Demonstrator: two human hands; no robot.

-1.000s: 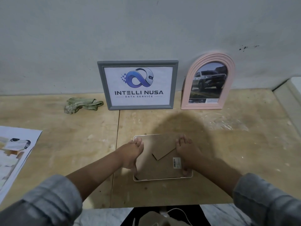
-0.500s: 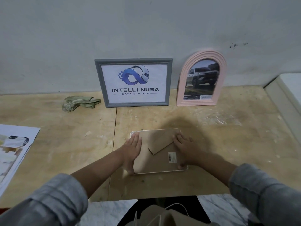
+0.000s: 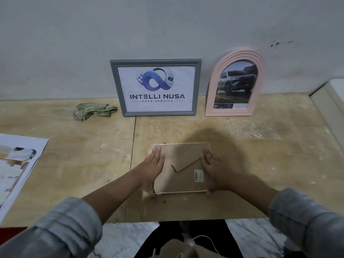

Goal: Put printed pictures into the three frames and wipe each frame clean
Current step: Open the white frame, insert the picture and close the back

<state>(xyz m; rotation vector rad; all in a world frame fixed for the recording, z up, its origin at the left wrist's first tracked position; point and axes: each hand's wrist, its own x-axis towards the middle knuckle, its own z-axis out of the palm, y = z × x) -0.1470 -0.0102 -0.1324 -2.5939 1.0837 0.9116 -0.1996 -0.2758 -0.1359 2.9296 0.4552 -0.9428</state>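
Note:
A white frame [image 3: 184, 177] lies face down on the wooden table in front of me, its brown backing board and folded stand facing up. My left hand [image 3: 153, 168] presses flat on the left side of the backing, fingers straight, thumb at the near edge. My right hand [image 3: 214, 170] lies flat on the right side, thumb by the near right corner. A grey frame [image 3: 155, 62] with a logo print and a pink arched frame [image 3: 242, 54] with a car picture lean on the wall. A crumpled green cloth [image 3: 93, 110] lies left of the grey frame.
Printed picture sheets [image 3: 16, 164] lie at the table's left edge. A white ledge [image 3: 333, 101] borders the table on the right. The near table edge runs just below my forearms, with a white cable [image 3: 206, 239] beneath it.
Both hands have stayed on the back of the face-down frame. My left fingers have stretched out flatter toward its far left corner. The frame itself has barely moved.

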